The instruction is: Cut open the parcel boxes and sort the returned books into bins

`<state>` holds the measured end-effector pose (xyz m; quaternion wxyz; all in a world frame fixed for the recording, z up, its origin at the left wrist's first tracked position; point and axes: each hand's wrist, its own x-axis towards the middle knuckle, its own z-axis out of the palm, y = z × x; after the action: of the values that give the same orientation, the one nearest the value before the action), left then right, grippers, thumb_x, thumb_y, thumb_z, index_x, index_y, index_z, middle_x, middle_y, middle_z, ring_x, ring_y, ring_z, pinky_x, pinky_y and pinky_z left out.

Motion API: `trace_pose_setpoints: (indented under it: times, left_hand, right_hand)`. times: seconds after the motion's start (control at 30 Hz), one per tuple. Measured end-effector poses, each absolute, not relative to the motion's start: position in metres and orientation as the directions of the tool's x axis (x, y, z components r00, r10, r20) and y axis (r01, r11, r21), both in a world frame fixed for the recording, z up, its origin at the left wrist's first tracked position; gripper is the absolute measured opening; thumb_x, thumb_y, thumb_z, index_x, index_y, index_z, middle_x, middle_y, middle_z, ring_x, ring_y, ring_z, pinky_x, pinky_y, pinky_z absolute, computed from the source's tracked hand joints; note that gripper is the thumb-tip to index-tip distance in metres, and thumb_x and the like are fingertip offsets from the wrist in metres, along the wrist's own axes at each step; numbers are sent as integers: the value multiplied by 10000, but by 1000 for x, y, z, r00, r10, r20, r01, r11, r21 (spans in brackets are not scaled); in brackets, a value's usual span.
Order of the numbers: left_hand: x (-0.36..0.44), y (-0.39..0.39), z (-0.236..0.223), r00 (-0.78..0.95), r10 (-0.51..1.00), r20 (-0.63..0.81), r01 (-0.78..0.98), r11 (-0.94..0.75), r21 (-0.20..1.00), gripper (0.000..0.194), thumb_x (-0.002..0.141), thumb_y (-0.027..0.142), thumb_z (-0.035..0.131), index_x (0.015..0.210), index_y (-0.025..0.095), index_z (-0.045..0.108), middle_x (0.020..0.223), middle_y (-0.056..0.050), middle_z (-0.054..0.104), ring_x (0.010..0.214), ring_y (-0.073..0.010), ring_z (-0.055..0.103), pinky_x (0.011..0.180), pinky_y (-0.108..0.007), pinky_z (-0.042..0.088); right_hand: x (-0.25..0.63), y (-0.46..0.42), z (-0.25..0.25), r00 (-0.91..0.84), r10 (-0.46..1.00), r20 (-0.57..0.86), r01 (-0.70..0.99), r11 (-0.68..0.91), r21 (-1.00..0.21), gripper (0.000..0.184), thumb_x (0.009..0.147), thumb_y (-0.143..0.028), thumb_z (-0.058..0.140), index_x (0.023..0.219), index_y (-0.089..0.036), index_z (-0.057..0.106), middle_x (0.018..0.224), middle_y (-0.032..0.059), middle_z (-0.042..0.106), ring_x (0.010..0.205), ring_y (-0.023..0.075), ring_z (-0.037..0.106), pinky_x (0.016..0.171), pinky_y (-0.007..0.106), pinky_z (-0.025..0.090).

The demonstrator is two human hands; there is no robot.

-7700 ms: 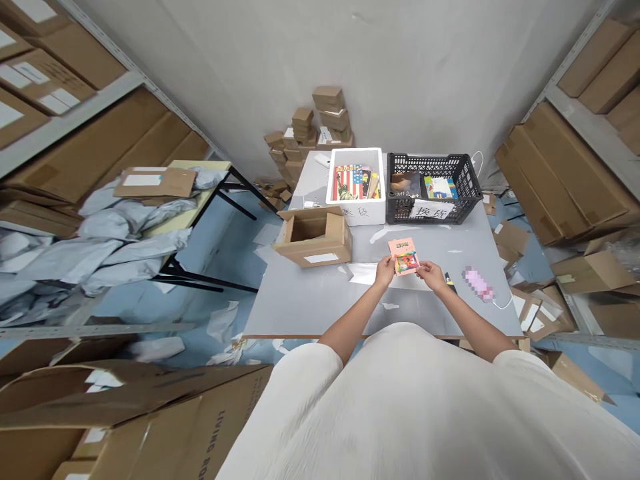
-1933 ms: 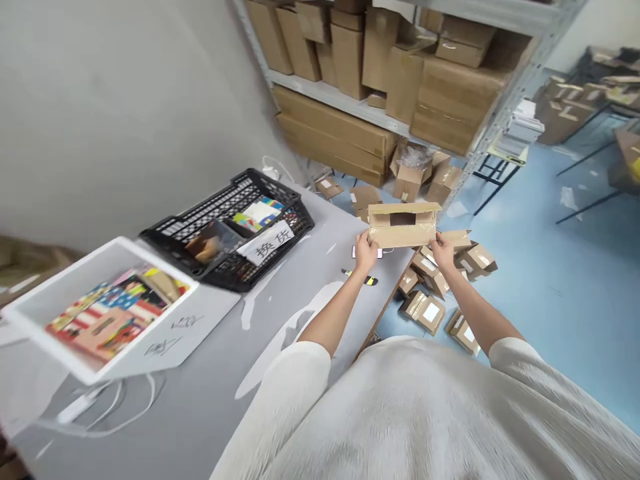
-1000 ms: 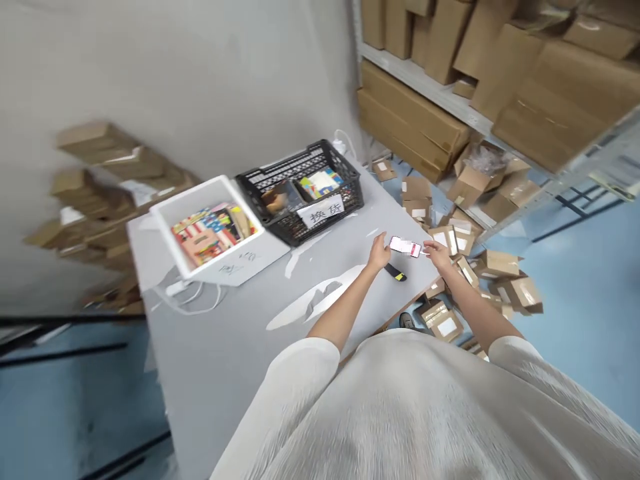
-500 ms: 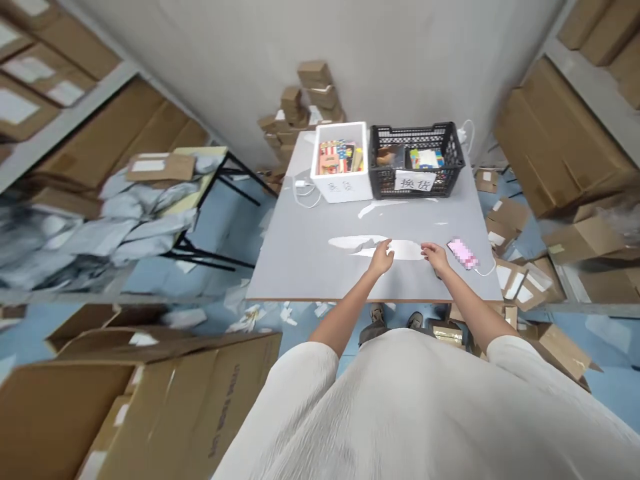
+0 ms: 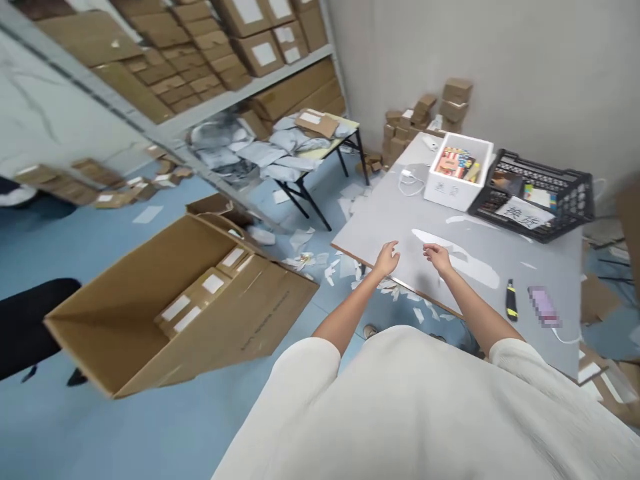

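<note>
Both hands (image 5: 387, 259) (image 5: 439, 258) hover; the phone (image 5: 544, 307) looks pixelated.

We have turned left, bringing the large carton (image 5: 260, 320) into fuller view at near left. Our left hand (image 5: 387, 259) and right hand (image 5: 437, 257), earlier holding a pink book (image 5: 449, 164), then a small carton, are now empty; the book has moved into the white foam box (image 5: 447, 192), far right.
</note>
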<state>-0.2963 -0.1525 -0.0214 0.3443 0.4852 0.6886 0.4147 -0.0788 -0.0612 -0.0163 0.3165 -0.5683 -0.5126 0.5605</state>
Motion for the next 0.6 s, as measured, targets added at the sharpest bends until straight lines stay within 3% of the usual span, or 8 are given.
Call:
trace_pose_setpoints:
  times: [0.3,0.6]
  left_hand:
    - [-494,-279,-27,-630,772,-83,299,340,892,493,916,102,665,1398,189,719,1443,-156,695,1237,-281,726,1160,-477,572]
    - [-608,-391,-54,-833,525,-172,132,492,860,484,952,120,643,1427,186,709,1448,-148,707,1272,-293,735,1182,-473,566]
  right_hand:
    - [-324,-118,-24,-526,792,-309,293,-173,-940,298,747,-429,752,966,-228,774,1045,84,828,931,246,766,796,360,580]
    - [-511,-179,-49,-778,531,-336,375,-36,-926,329,784,-447,728,1018,-222,780,1093,87,831,956,244,780,824,359,591]
